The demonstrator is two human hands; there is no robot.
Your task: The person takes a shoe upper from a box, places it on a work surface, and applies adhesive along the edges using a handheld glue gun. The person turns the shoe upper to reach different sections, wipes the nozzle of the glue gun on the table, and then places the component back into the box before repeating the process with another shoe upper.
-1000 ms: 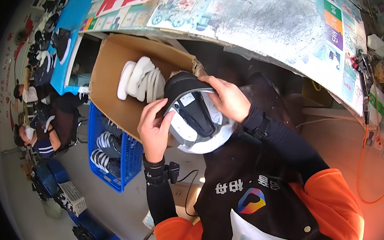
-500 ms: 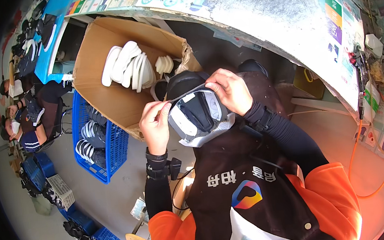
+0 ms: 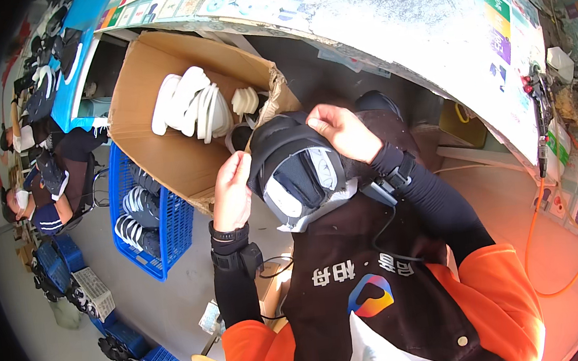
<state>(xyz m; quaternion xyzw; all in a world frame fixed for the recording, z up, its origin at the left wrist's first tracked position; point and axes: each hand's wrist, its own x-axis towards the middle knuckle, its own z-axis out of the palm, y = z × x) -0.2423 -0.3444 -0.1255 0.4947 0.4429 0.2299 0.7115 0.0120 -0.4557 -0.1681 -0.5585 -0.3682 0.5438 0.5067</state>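
A black and grey shoe upper (image 3: 303, 182) lies over my lap, its opening and pale lining facing up. My left hand (image 3: 232, 193) pinches its left edge between thumb and fingertips. On the other side my right hand (image 3: 345, 132) grips the black rim at the upper right, with thumb and fingers closed. The rim bulges up between the two hands. The toe end and underside are hidden.
Ahead on the left stands an open cardboard box (image 3: 128, 91) holding white sole-shaped pieces (image 3: 190, 106). Beside it is a blue basket (image 3: 176, 231) of dark striped shoes (image 3: 141, 210). A worktable (image 3: 370, 17) spans the front. An orange hose (image 3: 537, 246) hangs right. Two people sit far left.
The rim, stretched nearly straight between my hands before, now bulges upward and more of its black outside shows. My left hand has moved slightly down and left.
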